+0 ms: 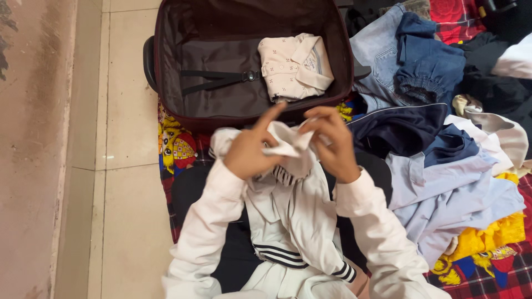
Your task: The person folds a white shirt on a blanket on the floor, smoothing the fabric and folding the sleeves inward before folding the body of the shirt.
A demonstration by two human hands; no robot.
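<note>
Both of my hands grip a white garment with black stripe trim [291, 221] that lies in my lap. My left hand [252, 149] pinches its upper cloth with the forefinger raised. My right hand [332, 145] holds the same bunched part from the other side. Just beyond my hands stands an open dark suitcase [166, 61] with black straps across its lining. In the suitcase's right half lies a folded cream patterned shirt [296, 66].
A heap of clothes spreads to my right: blue jeans [421, 61], a navy top [399, 130], a pale blue shirt [454, 194] and a yellow piece [493, 235]. A colourful printed blanket [177, 149] lies beneath. Tiled floor [122, 111] runs along the left.
</note>
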